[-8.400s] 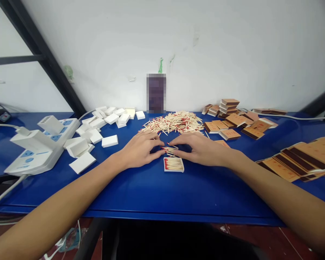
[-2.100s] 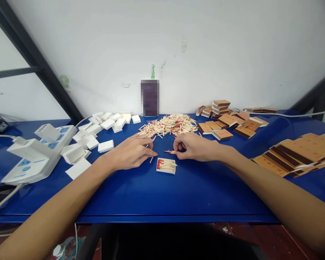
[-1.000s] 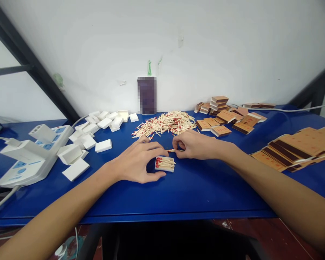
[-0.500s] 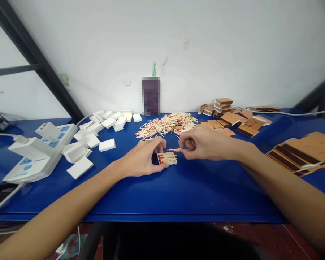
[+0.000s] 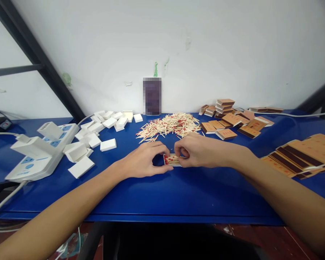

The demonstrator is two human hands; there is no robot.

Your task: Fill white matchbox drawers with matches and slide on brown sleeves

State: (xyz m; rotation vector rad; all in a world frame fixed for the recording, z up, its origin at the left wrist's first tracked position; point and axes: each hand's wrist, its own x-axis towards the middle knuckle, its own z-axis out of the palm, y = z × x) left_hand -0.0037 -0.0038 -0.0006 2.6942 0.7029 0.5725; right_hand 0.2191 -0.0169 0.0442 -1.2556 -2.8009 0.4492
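A small white matchbox tray lies on the blue table, holding red-tipped matches side by side with their heads to the left. My left hand grips the tray at its left end, thumb on the near side and fingers on the far side. Closed in a pinch, my right hand is over the tray's right end with matches at its fingertips. Its fingers hide that end and part of the matches. Behind both hands spreads a heap of loose matches.
Several white trays lie scattered at the left, beside a white power strip with plugs and cables. Brown matchbox sleeves are piled at the back right, with flattened sleeves nearer. A dark pixelated rectangle stands against the wall.
My right hand has moved left and slightly down, bringing its pinched matches from beside the tray to over it. My left hand and the tray have shifted slightly right in view.
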